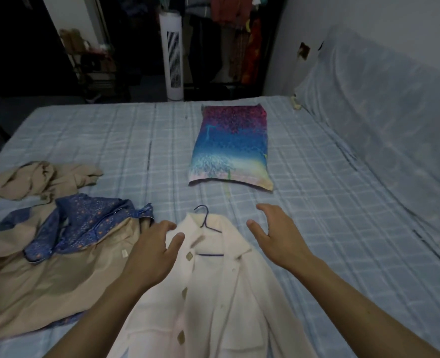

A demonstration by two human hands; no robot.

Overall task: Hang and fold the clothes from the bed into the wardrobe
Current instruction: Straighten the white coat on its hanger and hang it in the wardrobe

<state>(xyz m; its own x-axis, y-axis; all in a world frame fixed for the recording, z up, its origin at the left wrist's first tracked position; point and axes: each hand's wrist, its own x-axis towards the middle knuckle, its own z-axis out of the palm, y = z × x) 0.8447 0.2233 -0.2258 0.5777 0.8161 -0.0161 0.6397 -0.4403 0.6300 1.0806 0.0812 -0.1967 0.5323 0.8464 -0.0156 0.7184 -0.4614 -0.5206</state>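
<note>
**Cream jacket on its hanger, both hands open above the collar**

Here we are at the bed (342,228), checked blue sheet across the whole view, and the cream jacket (213,293) lies flat right in front of the person, buttons up, collar pointing away. The blue hanger (206,220) is inside it: the hook pokes out past the collar and a stretch of the bar shows in the open neck.

The left hand (151,251) is over the jacket's left shoulder, at the seam where it meets the beige garment (58,280). Fingers are spread and loosely bent, thumb apart, nothing gripped. Whether the fingertips actually touch the cloth, I cannot tell.

The right hand (278,236) is just beside the collar on the other side, above the bare sheet. Its palm faces down, fingers fanned and lightly curved, holding nothing at all.

Off to the left, the pile waits. The beige garment lies spread open, a blue floral garment (84,218) is crumpled on top of its upper edge, and a second tan garment (38,179) is bunched further back.

Beyond the jacket, well apart from it, a patterned pillow (230,148) runs from pink through blue to pale yellow.

Past the far edge of the bed stands a white tower fan (173,55), and right of it is the wardrobe (234,34), dark, with clothes hanging inside.
</note>
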